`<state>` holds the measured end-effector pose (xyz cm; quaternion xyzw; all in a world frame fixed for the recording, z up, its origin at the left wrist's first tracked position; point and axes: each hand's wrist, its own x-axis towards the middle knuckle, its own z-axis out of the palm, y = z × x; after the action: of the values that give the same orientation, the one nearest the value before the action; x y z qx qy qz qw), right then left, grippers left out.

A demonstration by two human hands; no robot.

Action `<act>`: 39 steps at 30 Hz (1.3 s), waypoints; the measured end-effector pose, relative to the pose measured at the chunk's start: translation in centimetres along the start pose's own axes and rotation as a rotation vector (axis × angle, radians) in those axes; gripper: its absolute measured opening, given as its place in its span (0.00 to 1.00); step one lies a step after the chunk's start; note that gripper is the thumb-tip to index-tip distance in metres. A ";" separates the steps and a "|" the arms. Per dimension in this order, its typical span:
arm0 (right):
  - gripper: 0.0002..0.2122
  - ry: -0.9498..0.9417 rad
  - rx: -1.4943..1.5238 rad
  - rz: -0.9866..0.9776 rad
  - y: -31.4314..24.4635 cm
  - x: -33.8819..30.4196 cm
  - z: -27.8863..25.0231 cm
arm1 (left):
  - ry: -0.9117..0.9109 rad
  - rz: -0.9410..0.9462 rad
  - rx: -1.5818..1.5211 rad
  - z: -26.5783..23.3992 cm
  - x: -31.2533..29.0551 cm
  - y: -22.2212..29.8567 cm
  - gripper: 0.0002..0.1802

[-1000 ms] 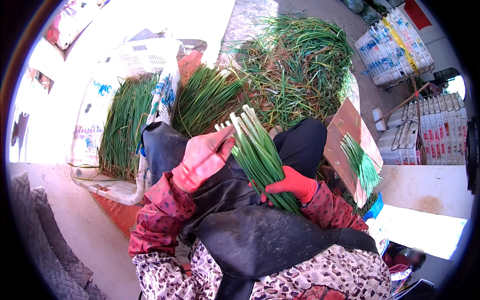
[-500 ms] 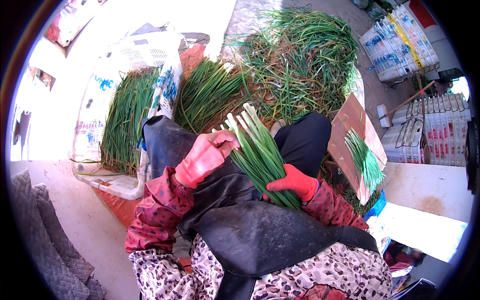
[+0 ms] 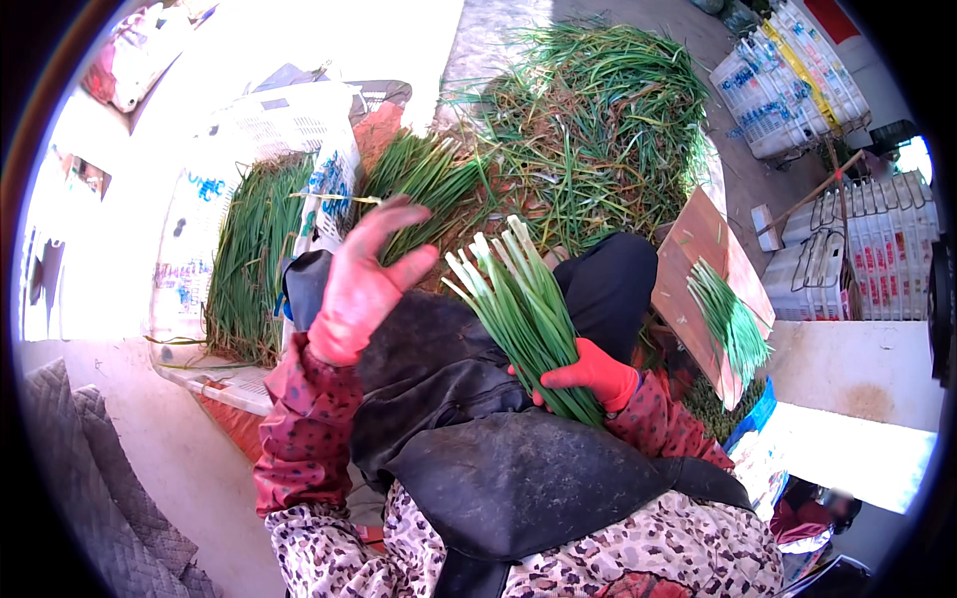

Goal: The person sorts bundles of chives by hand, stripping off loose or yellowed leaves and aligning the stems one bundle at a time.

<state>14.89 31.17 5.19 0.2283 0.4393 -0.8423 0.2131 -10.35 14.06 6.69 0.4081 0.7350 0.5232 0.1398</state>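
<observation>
My right hand, in a red glove, is closed around the lower, leafy part of a bunch of garlic chives. Their pale white ends point up and away from me, over my lap. Apart from the bunch on its left, my left hand is raised in a pinkish-red glove, fingers spread and nothing in its grip. Just beyond those fingers shows a thin yellowish stalk, which looks loose in front of the white crate; whether it touches anything is unclear. The crate holds upright chives.
Ahead spreads a big heap of loose, tangled leaves, with more chives beside the crate. To my right a wooden board carries a small bunch. Stacked white crates stand far right. Grey quilted cloth lies left.
My left hand has left the white ends of the bunch, moved left and up, and opened. A yellowish stalk now shows beyond it. My right hand keeps its hold, almost unmoved.
</observation>
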 end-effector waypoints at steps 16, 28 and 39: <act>0.23 -0.027 0.032 0.026 0.6 0.2 -0.1 | -0.436 -0.286 -0.546 5.2 0.4 -2.9 0.08; 0.24 0.002 0.067 -0.002 0.9 -0.2 -0.2 | 0.322 -0.535 -0.382 1.8 1.4 -10.0 0.07; 0.24 -0.133 -0.012 0.090 -0.9 3.6 -0.5 | -0.347 -0.438 -1.393 10.5 -2.1 -3.3 0.44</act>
<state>11.58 31.43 3.45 0.1903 0.4184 -0.8425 0.2810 -3.87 18.95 -1.04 0.1461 0.2656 0.7558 0.5804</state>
